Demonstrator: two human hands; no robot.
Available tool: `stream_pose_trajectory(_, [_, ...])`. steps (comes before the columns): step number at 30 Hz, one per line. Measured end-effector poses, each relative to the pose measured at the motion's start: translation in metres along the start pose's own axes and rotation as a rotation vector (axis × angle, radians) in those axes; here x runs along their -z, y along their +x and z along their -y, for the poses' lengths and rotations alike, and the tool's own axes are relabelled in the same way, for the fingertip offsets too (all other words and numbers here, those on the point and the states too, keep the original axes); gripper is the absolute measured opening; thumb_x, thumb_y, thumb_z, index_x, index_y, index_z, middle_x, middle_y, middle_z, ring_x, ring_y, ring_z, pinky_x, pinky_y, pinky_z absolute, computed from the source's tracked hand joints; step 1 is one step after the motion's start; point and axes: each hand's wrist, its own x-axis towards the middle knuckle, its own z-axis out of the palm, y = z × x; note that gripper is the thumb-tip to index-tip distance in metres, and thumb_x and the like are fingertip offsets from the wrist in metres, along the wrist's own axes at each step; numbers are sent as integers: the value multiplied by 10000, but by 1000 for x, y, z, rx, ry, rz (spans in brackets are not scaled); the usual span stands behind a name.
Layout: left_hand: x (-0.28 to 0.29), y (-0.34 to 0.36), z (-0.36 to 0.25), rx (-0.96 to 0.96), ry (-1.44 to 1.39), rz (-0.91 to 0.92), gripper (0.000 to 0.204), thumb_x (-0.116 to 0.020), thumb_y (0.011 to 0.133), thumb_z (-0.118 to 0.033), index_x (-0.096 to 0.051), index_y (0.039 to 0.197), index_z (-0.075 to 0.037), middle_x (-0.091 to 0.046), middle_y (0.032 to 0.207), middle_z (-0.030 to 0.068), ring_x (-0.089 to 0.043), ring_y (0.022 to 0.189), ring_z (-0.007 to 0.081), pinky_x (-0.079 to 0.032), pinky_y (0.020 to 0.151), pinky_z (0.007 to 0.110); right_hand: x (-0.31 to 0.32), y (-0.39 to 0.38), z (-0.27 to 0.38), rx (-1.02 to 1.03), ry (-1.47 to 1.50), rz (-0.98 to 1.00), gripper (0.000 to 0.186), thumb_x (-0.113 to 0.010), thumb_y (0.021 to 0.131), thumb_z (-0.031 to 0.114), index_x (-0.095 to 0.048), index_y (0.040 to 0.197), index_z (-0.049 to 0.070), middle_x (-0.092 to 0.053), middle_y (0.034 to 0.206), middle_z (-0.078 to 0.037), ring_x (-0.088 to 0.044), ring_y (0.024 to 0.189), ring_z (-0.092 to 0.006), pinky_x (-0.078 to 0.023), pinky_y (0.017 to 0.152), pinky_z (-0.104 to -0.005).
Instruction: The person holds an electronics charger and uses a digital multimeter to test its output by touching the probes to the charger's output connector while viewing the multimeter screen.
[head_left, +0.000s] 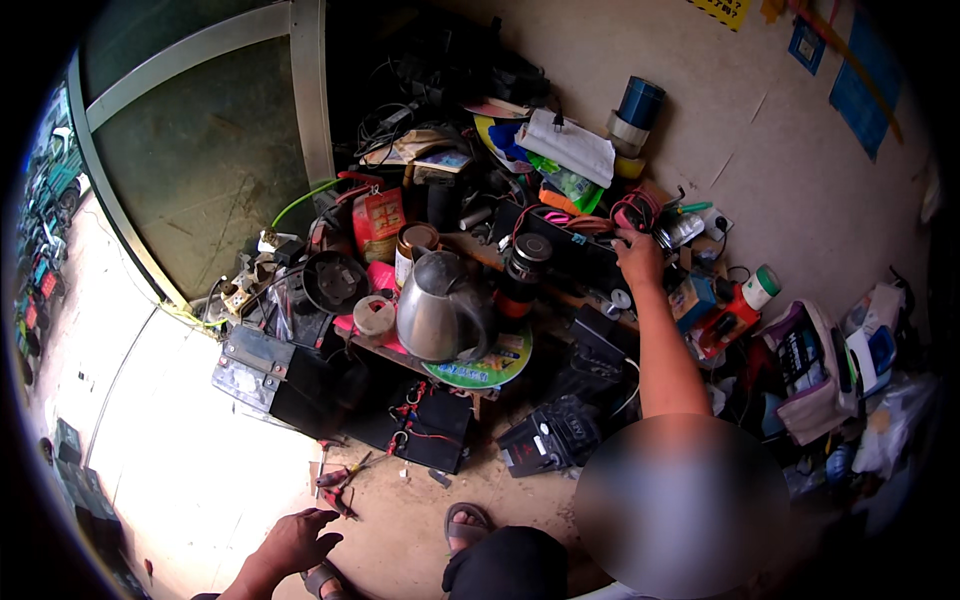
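Note:
My right hand [638,258] reaches across the cluttered low table, its arm coming from the lower right. Its fingers are curled together just below a coil of red wire [636,208], beside the end of a long dark case [570,248]; what they hold, if anything, is too small to make out. Low at the left, my left hand [297,545] hangs above the floor, fingers apart, holding nothing. Nearest to it lie red-handled pliers [334,492] and other hand tools. A steel kettle [432,308] and a black-lidded jar [528,262] stand on the table's front part.
Black batteries [432,428] with red leads and a dark battery-like box [550,436] sit on the floor before the table. A glass door [200,140] is at the left. Bags [815,375] and boxes crowd the right. A round blurred patch covers the lower right.

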Motion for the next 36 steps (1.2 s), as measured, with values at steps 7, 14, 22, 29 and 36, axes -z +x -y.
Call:
stream_pose_trajectory(7, [1,-3,-1,-26,9,-20,445,-751,923,-309,-709,1292,-62,-751,1160,190,-720,1055,387,-580,927,451,29,-32,35,-5,86,-242,328,-724,952,163,-740,1250,27,-772,1125,-204,-747,1050,-368,-572,943,-423])
stream_pose_trajectory(14, [8,-10,-15,13,38,23,448,-747,925,-302,-704,1301,-62,-743,1197,204,-709,1098,388,-571,960,451,58,-280,123,-217,864,367,275,-680,1046,132,-706,1277,-14,-760,1059,-51,-695,881,-100,-566,811,-260])
stream_pose_trajectory(22, [6,-30,-33,-148,85,-39,437,-768,929,-230,-684,1313,-40,-735,1181,223,-712,1033,422,-590,887,457,35,-566,83,-1232,1093,1147,305,-654,1071,210,-699,1250,-33,-751,1072,-72,-689,942,-119,-562,865,-299])
stream_pose_trajectory(29, [-5,-53,-28,-169,200,38,443,-726,960,-289,-678,1333,-54,-719,1267,198,-682,1155,383,-553,998,445,53,-592,57,-1337,1098,1020,309,-652,1071,232,-701,1225,-31,-750,1061,-70,-687,942,-121,-561,857,-305])
stream_pose_trajectory(36, [18,-76,-44,-202,261,20,459,-719,958,-282,-671,1353,-53,-710,1312,168,-681,1166,369,-552,1008,436,84,-575,55,-1301,1159,896,317,-651,1070,254,-704,1201,-30,-748,1050,-67,-685,941,-123,-560,849,-312])
